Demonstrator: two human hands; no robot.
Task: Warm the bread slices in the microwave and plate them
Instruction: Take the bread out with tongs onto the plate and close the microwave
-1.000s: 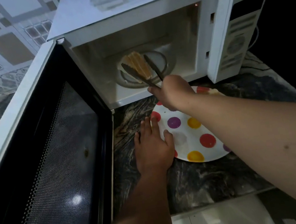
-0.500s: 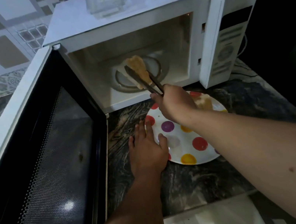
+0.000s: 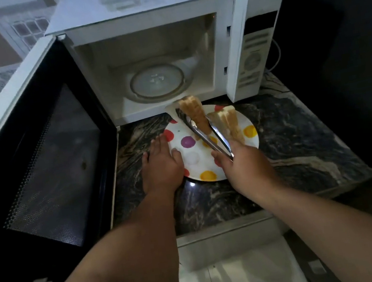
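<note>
Bread in tongs [image 3: 194,115]: 1 stack of slices is held edge-up between the tong tips, above the far part of the plate and just in front of the microwave sill.
Bread on plate [image 3: 229,123]: a 2nd stack already lies on the right part of the plate, just beside the held one.
Tongs [image 3: 211,136]: the metal arms are squeezed on the slices; pressure is best kept light so that the soft bread is not crushed.
Right hand [image 3: 242,163]: it is curled round the tong handles and grips them.
Plate [image 3: 192,159]: spotted, flat on the counter; a bare patch is seen at its centre and left, where the slices are best lowered flat before the tongs are eased apart.
Left hand [image 3: 161,166]: it is laid flat with straight fingers, thumb on the plate rim, so the plate is steadied.
Microwave [image 3: 259,39]: the door stands wide and the turntable [image 3: 157,82] is bare, so no bread appears left inside.
Counter [image 3: 290,143]: dark marbled stone bears the plate.
</note>
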